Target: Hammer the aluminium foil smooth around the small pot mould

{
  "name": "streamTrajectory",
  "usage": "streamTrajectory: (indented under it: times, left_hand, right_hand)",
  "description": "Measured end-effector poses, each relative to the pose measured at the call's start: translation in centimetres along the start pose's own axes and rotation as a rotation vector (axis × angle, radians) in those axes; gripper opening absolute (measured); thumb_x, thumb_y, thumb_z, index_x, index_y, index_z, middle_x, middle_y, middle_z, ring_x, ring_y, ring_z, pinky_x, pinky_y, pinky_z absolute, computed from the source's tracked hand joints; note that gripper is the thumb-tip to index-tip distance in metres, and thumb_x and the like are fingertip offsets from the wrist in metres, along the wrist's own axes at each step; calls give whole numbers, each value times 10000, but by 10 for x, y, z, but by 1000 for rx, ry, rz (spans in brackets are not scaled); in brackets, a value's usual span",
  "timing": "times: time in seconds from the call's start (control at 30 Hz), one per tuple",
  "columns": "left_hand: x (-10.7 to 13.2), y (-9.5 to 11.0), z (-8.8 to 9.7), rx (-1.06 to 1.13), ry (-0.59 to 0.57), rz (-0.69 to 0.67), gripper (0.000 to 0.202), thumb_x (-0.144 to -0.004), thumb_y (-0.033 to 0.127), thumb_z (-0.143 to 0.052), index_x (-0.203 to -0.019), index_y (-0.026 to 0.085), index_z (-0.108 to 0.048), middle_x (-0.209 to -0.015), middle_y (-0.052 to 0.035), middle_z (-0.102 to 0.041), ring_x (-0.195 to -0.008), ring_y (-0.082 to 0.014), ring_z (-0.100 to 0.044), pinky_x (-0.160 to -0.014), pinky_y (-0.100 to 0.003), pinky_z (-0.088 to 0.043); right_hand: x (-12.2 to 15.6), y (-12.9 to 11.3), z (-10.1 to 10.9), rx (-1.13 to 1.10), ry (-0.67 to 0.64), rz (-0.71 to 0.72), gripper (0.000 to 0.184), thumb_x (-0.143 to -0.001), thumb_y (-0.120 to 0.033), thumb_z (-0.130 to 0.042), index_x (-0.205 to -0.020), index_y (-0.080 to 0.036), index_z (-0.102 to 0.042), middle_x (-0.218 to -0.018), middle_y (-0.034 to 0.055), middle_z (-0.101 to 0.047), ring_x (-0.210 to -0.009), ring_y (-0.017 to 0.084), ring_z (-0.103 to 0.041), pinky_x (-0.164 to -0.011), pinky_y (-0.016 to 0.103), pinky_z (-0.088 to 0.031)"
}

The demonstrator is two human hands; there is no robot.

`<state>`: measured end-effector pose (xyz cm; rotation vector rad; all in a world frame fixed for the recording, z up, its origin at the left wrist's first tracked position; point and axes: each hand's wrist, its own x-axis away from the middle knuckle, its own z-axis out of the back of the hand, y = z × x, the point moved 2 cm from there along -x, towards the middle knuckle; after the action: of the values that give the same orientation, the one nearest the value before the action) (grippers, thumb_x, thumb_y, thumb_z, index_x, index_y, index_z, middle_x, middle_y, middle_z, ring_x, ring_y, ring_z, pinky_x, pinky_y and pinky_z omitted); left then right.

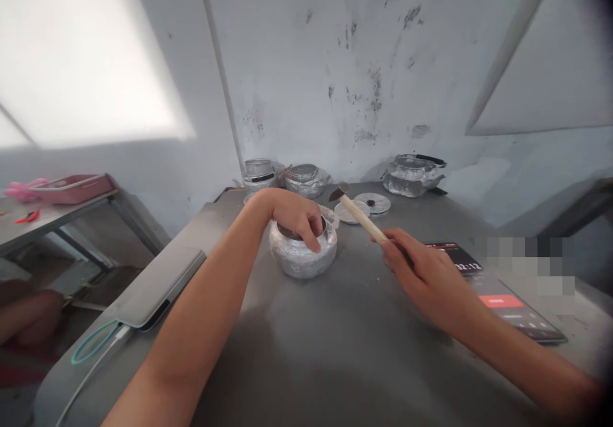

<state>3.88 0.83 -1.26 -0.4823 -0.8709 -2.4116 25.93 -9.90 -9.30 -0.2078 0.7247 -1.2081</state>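
A round silver metal kettle [301,258], wrapped in clear plastic, stands upright on the table without a lid. My left hand [299,216] reaches over its top, with the fingers bent down into the mouth and the thumb outside against the wall, gripping the rim. The fingertips inside are hidden. In my right hand [414,264] is a small hammer [361,216], held by its pale wooden handle. The dark hammer head points up and left, raised above the table and to the right of the kettle, apart from it.
Two round metal lids [373,203] lie behind the hammer. Plastic-wrapped kettles [412,177] stand along the wall. A tablet with a timer [522,312] lies at right, a silver device with a cable [163,286] at left. A pink tray [71,187] rests on another table.
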Motion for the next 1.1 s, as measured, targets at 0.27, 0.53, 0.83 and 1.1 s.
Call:
streamTrajectory:
  times: [0.27,0.53,0.83,1.1]
  left_hand:
    - [-4,-5,0,-13,-54,-78,409,-812,401,-675,-560,195,-427,-565,37,-343,-521,-128,-281,-503,-293,-249]
    - [-2,-4,0,-34,-61,-12,461,-826,443,-654,-555,198,-374,-555,35,-315,-506,-127,-252,-499,-296,-233]
    - [-3,-4,0,-48,-59,-18,488,-829,467,-663,-551,195,-368,-561,39,-300,-514,-124,-241,-498,-289,-228]
    - [12,9,3,-33,136,181,380,-793,520,-667,-607,194,-608,-632,4,-575,-545,-130,-446,-540,-279,-334]
  right_hand:
    - [0,2,-2,15,-15,-4,311,-1029,-465,-339,-1101,-247,-549,-614,-48,-511,-534,153,-494,-554,290,-313]
    - [-1,3,-2,16,-19,1,308,-1028,-462,-346,-1098,-244,-552,-652,-41,-540,-556,155,-513,-569,290,-323]
    - [0,2,-2,13,-37,-13,305,-1028,-478,-335,-1056,-252,-538,-657,-42,-544,-576,159,-529,-579,292,-328]
    - [0,1,-1,31,-24,-13,305,-1024,-469,-343,-1077,-245,-545,-633,-43,-536,-553,162,-519,-563,292,-321]
